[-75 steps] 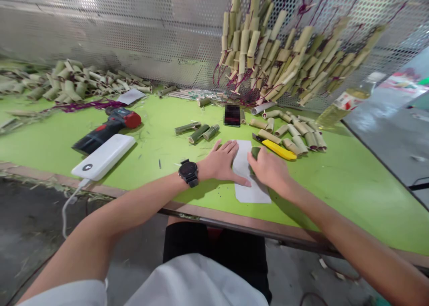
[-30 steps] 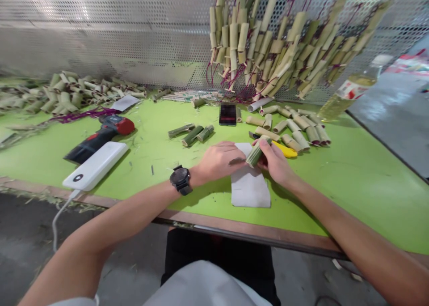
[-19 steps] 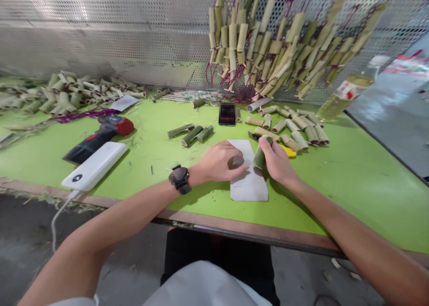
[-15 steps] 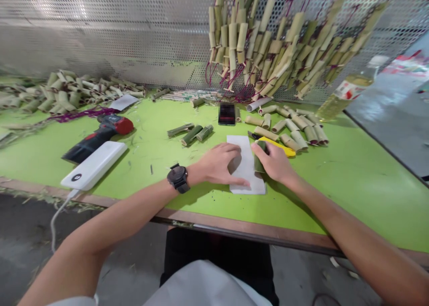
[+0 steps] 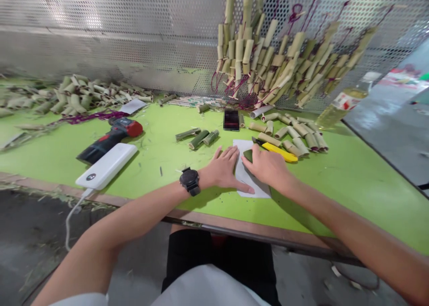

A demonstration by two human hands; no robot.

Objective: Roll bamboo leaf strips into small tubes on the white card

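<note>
A white rectangular sheet (image 5: 244, 168) lies on the green tabletop in front of me. My left hand (image 5: 228, 168) rests on its left side, fingers spread and thumb reaching across its lower part. In my right hand (image 5: 268, 165) is a short green bamboo piece (image 5: 248, 155), held low over the sheet; the fingers and palm cover most of it. Whether the piece touches the sheet, I cannot tell. Just beyond that hand lies a yellow utility knife (image 5: 279, 152) with its dark tip pointing left.
Cut bamboo pieces (image 5: 201, 138) lie ahead, more at right and in a left heap (image 5: 77, 93). A cordless drill (image 5: 110, 140) and white power bank (image 5: 107, 166) sit left. Bamboo strings (image 5: 268, 60) hang on perforated metal. An oil-coloured bottle (image 5: 345, 102) stands back right.
My right hand has moved left over the sheet with the bamboo piece, which was at the sheet's right edge. The left hand's fingers have flattened and spread. The view has shifted slightly.
</note>
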